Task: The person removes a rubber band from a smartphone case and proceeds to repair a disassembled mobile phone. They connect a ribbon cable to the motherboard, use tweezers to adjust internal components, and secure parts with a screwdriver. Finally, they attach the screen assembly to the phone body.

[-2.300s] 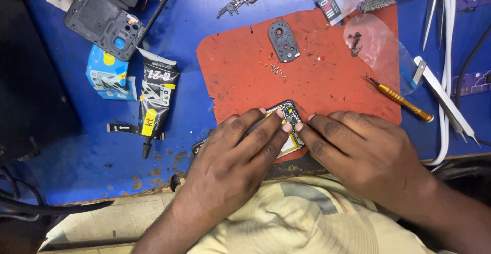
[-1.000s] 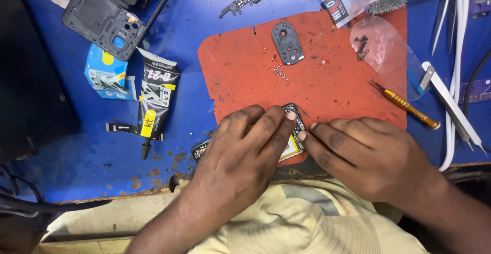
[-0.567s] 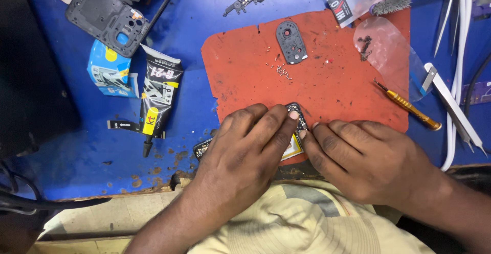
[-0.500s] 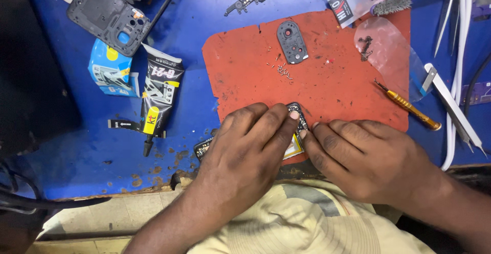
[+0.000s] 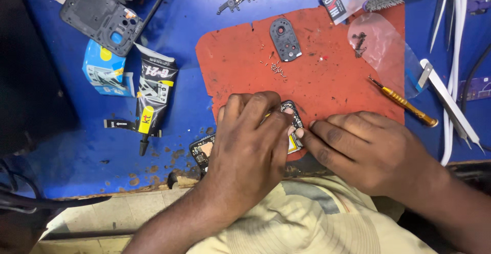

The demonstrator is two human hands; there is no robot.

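A scuffed blue workbench with a worn wooden front edge; dark shadow lies at left

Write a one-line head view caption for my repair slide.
Left hand and right hand press a small dark circuit board on a red-orange work mat.

circuit board | small, dark, with a yellow patch near its lower right | lies flat at the near edge of the red mat | mostly covered by both hands | another dark corner shows at lower left
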